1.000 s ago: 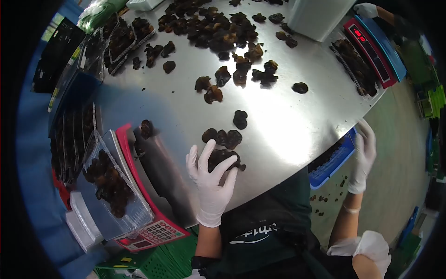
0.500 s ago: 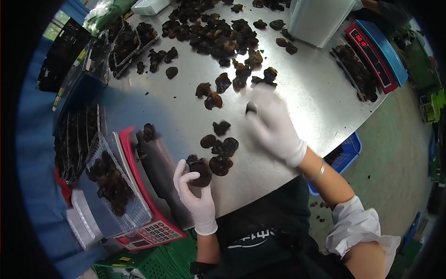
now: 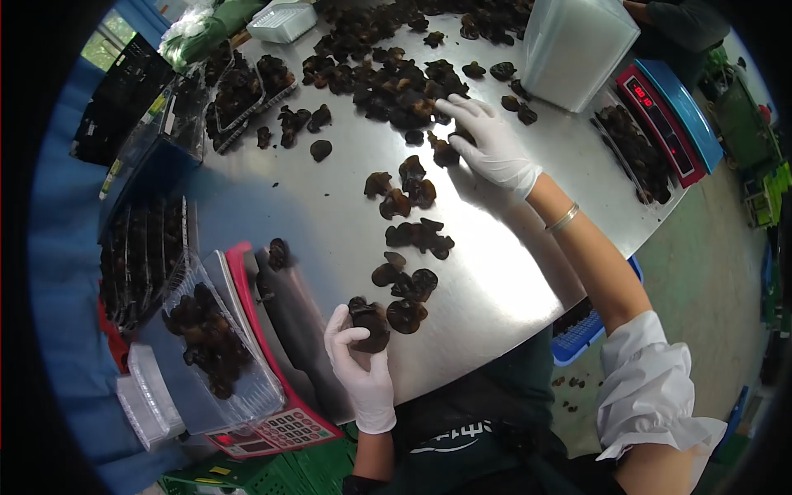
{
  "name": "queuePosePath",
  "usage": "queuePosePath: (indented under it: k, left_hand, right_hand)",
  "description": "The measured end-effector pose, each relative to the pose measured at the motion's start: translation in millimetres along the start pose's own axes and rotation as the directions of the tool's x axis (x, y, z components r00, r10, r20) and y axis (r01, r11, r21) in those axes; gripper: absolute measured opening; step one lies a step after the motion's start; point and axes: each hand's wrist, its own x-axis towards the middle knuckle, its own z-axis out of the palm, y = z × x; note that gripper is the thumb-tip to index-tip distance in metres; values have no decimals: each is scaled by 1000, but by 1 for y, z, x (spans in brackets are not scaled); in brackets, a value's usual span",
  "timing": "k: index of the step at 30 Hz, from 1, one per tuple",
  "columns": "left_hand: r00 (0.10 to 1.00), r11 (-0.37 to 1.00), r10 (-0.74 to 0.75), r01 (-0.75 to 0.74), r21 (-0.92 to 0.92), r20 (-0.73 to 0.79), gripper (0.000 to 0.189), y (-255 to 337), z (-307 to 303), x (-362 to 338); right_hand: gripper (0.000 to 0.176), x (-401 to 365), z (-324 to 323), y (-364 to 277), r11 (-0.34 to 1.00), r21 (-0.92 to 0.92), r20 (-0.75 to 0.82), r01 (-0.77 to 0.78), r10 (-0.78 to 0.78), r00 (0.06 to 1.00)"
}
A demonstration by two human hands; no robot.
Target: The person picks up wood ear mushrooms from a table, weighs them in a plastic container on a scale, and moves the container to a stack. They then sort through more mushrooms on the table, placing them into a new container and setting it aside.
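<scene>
Since half a second ago the right hand (image 3: 491, 144) has moved from mid-bench up to the near edge of the pile (image 3: 388, 78). The left hand (image 3: 363, 363) has barely shifted.

Left grip: thumb and fingers pinched around one wood-ear mushroom (image 3: 369, 323), held just above the bench (image 3: 495, 272) at its near edge. Right grip: fingers spread flat, palm down, fingertips on pieces at the pile's fringe, nothing closed in it.

The loose pieces (image 3: 408, 289) lie just right of the held mushroom. The clear tray (image 3: 206, 346), part filled, sits on the scale (image 3: 272, 429) to the left, near the left hand.

Judgement: the caps look thin and floppy, so a light pinch should do. The right hand would do better raking a few pieces at once and keeping strays away from the bench edge.
</scene>
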Motion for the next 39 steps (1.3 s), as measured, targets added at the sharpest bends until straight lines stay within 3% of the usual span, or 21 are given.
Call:
queuePosePath:
  k: [1,2,4,8,10,14,18,20,22,23,25,26,28,30,32,36,39]
  left_hand:
    - [1000,1000,4,-4,1,-6,29,1,0,1]
    - [1000,1000,5,-5,7,-3,30,3,0,1]
    - [1000,1000,0,0,15,-2,30,4,1,2]
    - [1000,999,18,-19,37,26,31,2,0,3]
    - [1000,999,0,-1,38,23,31,2,-2,0]
    - [1000,999,-14,14,-36,-9,30,0,-2,2]
    - [999,996,-15,11,-91,-42,27,-2,-4,0]
    - [997,992,-38,30,-119,-69,26,-4,-6,-3]
    - [982,961,-91,44,-274,-163,20,-7,-7,-5]
    - [983,967,-37,-10,-253,-179,20,-10,-9,-4]
    - [975,956,-45,-22,-292,-219,20,-6,-7,-3]
    - [965,946,-55,-32,-324,-255,20,-4,-7,-5]
    - [964,962,-16,-58,-267,-265,21,-4,-8,-6]
    - [960,961,20,-96,-260,-280,20,-4,-4,-7]
    - [961,971,27,-91,-221,-275,20,-8,-5,-9]
    - [952,980,-42,-19,-197,-303,23,-8,-10,-9]
    - [953,984,-69,15,-179,-295,23,-14,-15,-13]
  right_hand:
    - [32,6,1,4,992,-60,58,107,-104,993]
    - [36,8,0,7,995,104,305,-1,-31,952]
    - [27,9,3,-2,990,-35,377,137,-114,919]
    - [14,11,2,13,975,-222,235,28,25,972]
    - [14,-2,-6,20,931,-364,89,-30,67,994]
    - [13,-69,-56,10,834,-539,26,-116,154,988]
    - [12,-159,-125,-16,771,-539,-129,-339,322,938]
    - [14,-212,-166,-6,644,-609,-177,-463,459,870]
    - [19,-277,-199,27,668,-548,-311,-504,397,864]
    - [19,-297,-204,27,665,-552,-307,-503,399,864]
    - [32,-317,-209,32,500,-630,-519,-594,298,801]
    - [32,-301,-205,21,506,-630,-512,-589,301,805]
    - [36,-242,-183,-34,736,-477,-312,-481,370,875]
    - [34,-195,-152,-70,881,-226,-58,-415,413,909]
    - [36,-154,-108,-100,969,96,240,-227,199,950]
    - [37,-101,-32,-141,973,152,350,171,-215,912]
    - [35,-101,-22,-129,975,149,470,165,-217,856]
